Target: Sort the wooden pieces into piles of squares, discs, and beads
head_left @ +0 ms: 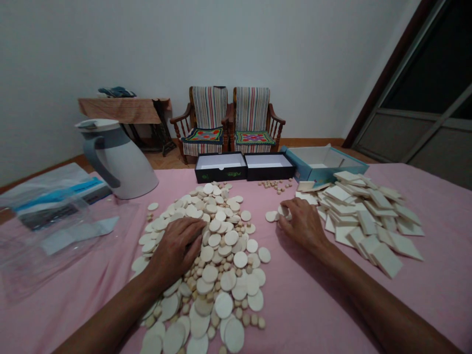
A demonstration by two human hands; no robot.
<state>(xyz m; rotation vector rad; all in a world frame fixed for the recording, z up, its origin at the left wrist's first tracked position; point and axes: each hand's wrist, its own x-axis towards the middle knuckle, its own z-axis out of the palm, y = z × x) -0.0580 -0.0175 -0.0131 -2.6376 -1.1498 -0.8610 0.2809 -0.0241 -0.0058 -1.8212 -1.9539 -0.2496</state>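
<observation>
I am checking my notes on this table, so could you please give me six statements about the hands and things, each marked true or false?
1. The left hand touches the disc pile. True.
2. The tiles lie to the right of the disc pile. True.
3. The right hand grips a tile. False: it has a disc between its fingers.
4. The jug stands at the right end of the table. False: it stands at the left.
5. Two black boxes stand side by side beyond the disc pile. True.
6. The cloth under the disc pile is green. False: it is pink.
</observation>
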